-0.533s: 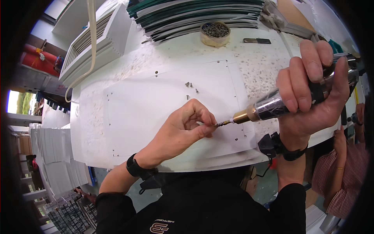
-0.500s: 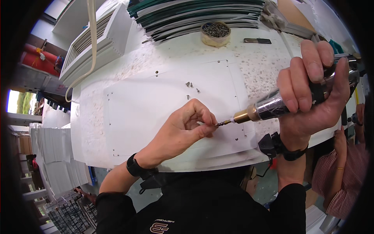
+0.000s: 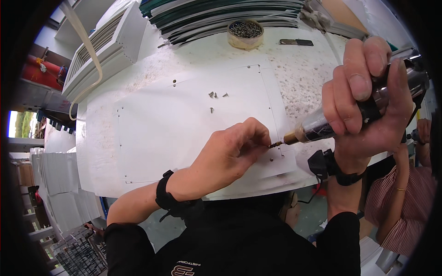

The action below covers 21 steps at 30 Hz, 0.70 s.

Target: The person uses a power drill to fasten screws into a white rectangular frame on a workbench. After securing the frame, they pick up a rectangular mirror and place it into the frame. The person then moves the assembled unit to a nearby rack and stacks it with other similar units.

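My left hand [image 3: 237,149] is closed in a pinch, with a small screw [image 3: 272,146] at its fingertips. The screw meets the bit of a power screwdriver [image 3: 317,125], a silver and dark cylinder with a brass nose. Around its body my right hand [image 3: 368,99] is wrapped, tilting it down to the left. Both hands are over the right part of a white panel [image 3: 161,133] that has small holes or screws along its edges. Several loose screws [image 3: 215,95] lie on the panel beyond my left hand.
A round tub [image 3: 246,44] full of screws stands at the back, beside a dark utility knife [image 3: 297,42]. Behind are stacked green and white sheets [image 3: 221,18]. White slatted frames [image 3: 108,50] and a hanging pale hose [image 3: 92,53] are left. A person in a striped shirt [image 3: 400,207] is at right.
My left hand and the screw have moved right across the panel, toward its right edge. The screwdriver's tip has shifted slightly right with them. The view has turned a little.
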Each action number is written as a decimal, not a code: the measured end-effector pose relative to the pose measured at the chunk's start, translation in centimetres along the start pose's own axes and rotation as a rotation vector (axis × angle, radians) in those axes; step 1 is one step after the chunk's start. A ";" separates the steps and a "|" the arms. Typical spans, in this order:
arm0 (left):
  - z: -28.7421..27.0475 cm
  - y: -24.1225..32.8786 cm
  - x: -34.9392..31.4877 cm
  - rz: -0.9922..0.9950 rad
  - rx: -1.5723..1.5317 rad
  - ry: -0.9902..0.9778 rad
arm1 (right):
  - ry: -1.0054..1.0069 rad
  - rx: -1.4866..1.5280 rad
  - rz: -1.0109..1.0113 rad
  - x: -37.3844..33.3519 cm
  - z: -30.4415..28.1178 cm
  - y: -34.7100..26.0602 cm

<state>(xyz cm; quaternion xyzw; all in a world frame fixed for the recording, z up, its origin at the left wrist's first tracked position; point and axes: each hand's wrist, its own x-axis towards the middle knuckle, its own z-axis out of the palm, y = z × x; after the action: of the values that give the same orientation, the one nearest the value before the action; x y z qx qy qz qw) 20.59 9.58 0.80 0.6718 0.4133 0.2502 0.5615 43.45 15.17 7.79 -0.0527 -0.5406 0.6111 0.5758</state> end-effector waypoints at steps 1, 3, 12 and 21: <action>0.5 -0.1 0.3 0.046 0.058 0.005 | -0.004 0.000 0.033 0.0 0.2 0.0; 1.1 -0.3 0.6 0.136 0.185 0.017 | -0.012 0.005 0.090 0.0 0.6 0.1; 1.4 -1.1 0.9 0.216 0.225 0.038 | -0.052 -0.169 0.038 -0.5 2.3 0.0; 1.2 -1.4 0.9 0.286 0.176 0.032 | -0.085 -0.145 0.027 -0.9 2.8 0.5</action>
<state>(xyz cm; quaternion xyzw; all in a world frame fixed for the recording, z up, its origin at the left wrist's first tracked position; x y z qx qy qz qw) 21.70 9.71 -0.97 0.7665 0.3424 0.3010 0.4524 41.50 12.96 8.12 -0.0758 -0.6065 0.5796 0.5389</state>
